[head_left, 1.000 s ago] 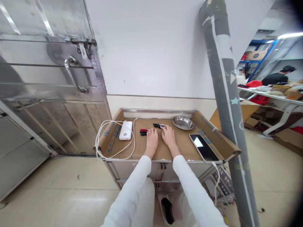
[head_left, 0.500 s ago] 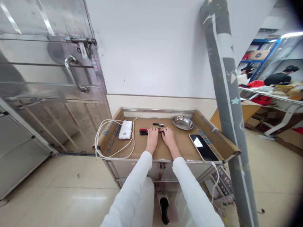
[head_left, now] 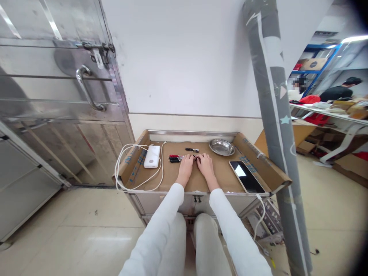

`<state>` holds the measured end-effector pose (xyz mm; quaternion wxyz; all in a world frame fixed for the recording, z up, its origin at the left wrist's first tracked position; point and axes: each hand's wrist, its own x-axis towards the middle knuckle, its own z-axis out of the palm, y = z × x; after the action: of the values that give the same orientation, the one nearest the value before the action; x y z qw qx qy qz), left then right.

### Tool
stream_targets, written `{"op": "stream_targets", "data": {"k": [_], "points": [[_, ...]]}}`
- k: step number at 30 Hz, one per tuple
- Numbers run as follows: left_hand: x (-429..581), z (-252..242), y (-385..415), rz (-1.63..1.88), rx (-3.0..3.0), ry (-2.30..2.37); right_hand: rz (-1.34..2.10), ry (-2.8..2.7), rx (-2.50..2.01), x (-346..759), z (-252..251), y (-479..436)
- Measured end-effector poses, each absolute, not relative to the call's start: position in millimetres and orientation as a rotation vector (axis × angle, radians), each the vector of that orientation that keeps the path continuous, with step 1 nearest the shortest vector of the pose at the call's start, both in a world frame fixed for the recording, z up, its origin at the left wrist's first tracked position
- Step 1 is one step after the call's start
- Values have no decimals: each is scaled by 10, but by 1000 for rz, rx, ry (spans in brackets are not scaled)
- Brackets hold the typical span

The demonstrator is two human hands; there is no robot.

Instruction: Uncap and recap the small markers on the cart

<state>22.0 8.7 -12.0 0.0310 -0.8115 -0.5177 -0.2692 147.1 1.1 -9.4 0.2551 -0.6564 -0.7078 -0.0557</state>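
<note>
My left hand [head_left: 186, 166] covers one end of the red and black pens [head_left: 174, 160], lying toward its ten o'clock on the tabletop [head_left: 171, 175]; my right hand [head_left: 206, 165] curls nearby. I can't tell either grip; light pressure should keep pens parallel.

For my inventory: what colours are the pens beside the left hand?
The pens are red and black, clearest in the head view.

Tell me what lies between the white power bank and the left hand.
The head view shows a white cable, then red and black pens, between the power bank and left hand.
</note>
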Motion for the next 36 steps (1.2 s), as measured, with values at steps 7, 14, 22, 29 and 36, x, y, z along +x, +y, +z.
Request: {"op": "stream_targets", "data": {"k": [7, 14, 22, 29, 36], "points": [[225, -157, 67, -885, -2533, -1602, -169, -1910, -1796, 1462, -70, -4], [240, -146, 103, -889, -2548, -1609, -106, -1916, -1711, 1479, -46, -58], [241, -133, 91, -897, -2557, -1628, -106, -1948, -1729, 1474, -29, -77], [247, -75, 69, -938, -2575, -1636, -95, -1989, -1650, 1490, -102, -64], [271, -114, 98, -954, -2519, -1576, -116, -1946, -1700, 1498, -135, -59]]}}
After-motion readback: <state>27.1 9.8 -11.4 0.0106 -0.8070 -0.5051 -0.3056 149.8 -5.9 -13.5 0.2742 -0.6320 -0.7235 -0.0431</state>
